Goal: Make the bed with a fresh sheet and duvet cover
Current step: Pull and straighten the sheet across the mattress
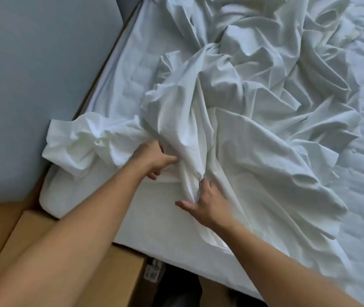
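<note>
A crumpled white sheet lies heaped across the mattress, with one bunched end hanging over the mattress's near left corner. My left hand grips a fold of the sheet near that corner, fingers curled into the cloth. A little to the right and nearer me, my right hand pinches another fold of the same sheet, with the thumb spread out over the bare mattress top. Both forearms reach in from the bottom of the view.
A grey-blue wall runs along the left side of the bed. A light wooden bedside unit stands at the lower left against the mattress corner. A white socket strip lies on the dark floor below the mattress edge.
</note>
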